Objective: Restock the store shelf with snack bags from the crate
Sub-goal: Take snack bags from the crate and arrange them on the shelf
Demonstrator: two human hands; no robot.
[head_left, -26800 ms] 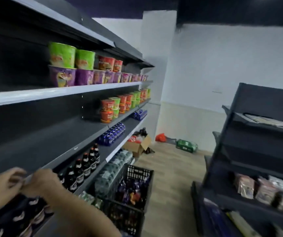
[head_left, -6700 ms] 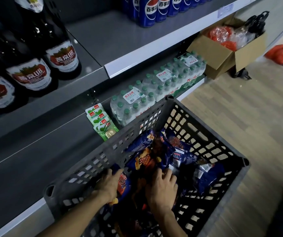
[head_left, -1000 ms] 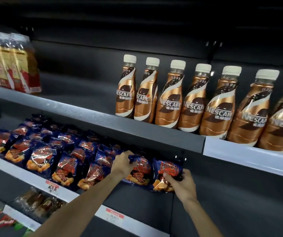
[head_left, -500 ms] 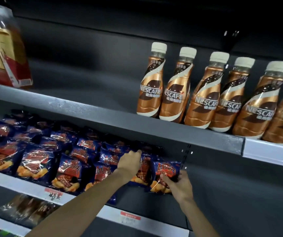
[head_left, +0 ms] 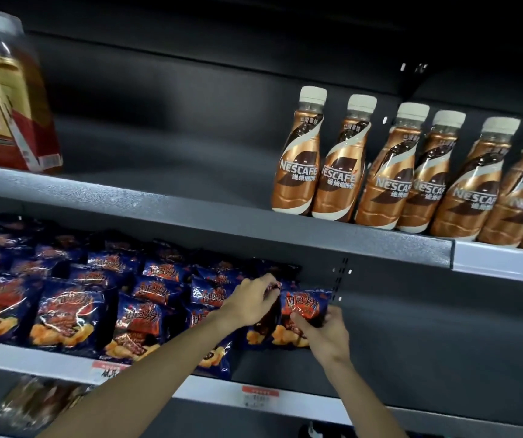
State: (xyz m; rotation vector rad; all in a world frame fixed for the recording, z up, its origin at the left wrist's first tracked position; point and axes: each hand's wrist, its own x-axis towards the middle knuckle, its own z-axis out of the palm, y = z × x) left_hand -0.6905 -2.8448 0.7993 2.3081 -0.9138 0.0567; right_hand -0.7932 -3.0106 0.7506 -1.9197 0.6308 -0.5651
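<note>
We see both hands reaching into the middle shelf (head_left: 285, 403), at the right end of a packed row of dark blue snack bags (head_left: 70, 311). The right hand (head_left: 325, 335) grips the last snack bag (head_left: 301, 311) in that row, thumb across its front and fingers curled behind its right edge. The left hand (head_left: 250, 300) pinches the top edge of the neighbouring bag (head_left: 265, 327), just beside the first and mostly hidden behind the hand. On the shelf above stand Nescafé bottles (head_left: 412, 172) in a row to the right, with a wrapped pack of tea bottles (head_left: 4, 99) far left. The crate is out of view.
</note>
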